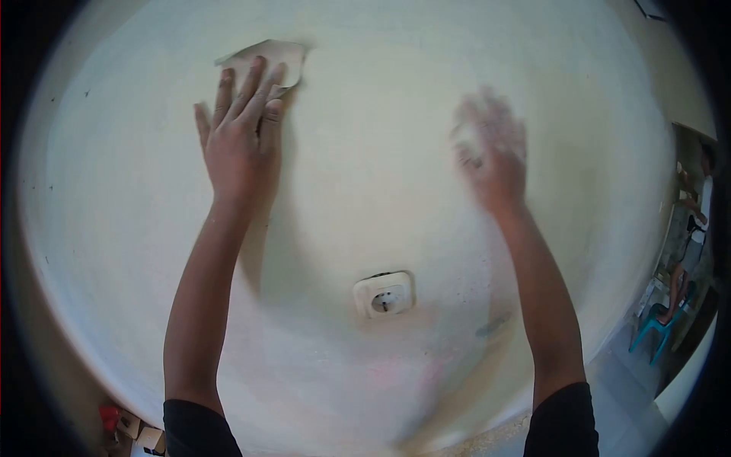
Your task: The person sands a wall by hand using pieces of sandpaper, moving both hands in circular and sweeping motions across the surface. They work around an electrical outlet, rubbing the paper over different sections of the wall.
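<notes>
While the left hand point(240, 145) spreads open, a sheet point(286, 57) lies beneath its fingers point(247, 89).

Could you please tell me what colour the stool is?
The stool is teal, seen best in the head view.

- Pale cream painted wall point(365, 167): pinkish patch point(384, 371), lower middle; small dark specks point(87, 94) near left edge.
- Off-white square plastic socket point(367, 289): mounted on wall, below centre.
- Beige thin paper-like sheet point(288, 58): against wall, toward upper left corner, edges curling.
- Light grey floor point(628, 387): right of wall; teal plastic stool point(655, 327) standing on it.
</notes>
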The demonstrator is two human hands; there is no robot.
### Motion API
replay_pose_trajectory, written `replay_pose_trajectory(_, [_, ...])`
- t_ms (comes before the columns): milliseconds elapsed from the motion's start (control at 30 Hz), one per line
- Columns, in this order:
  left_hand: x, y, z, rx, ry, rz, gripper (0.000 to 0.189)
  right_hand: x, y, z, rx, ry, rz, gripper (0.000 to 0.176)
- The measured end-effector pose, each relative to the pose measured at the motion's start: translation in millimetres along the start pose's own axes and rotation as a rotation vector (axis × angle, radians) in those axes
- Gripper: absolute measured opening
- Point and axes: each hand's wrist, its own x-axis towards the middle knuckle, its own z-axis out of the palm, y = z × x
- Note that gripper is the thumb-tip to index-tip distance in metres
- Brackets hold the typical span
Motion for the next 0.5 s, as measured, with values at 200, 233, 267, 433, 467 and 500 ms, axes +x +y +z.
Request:
replay_pose_trajectory(200, [-19, 73, 16, -0.059, -0.073, 0.142, 0.038, -15, 9, 25, -0.093, 0.137, 0.318, 0.066])
replay_pose_trajectory(233, [-21, 86, 18, -0.051, -0.071, 0.152, 0.039, -24, -14, 17, -0.052, 0.085, 0.228, 0.069])
replay_pose_trajectory(267, [-20, 89, 18, -0.05, -0.09, 0.153, 0.04, -31, -32, 4, 0.027, -0.026, 0.115, 0.071])
replay_pose_trajectory(433, [-36, 55, -7, 0.005, -0.214, 0.136, 0.039, -46, 46, -6, 0.043, 0.013, 0.056, 0.066])
replay_pose_trajectory(467, [-53, 42, -15, 0.033, -0.238, 0.122, 0.039, -51, 66, -5, -0.001, 0.031, 0.157, 0.063])
replay_pose_trajectory(500, [-70, 33, -21, 0.061, -0.261, 0.111, 0.039, -56, 74, -3, -0.008, 0.043, 0.248, 0.062])
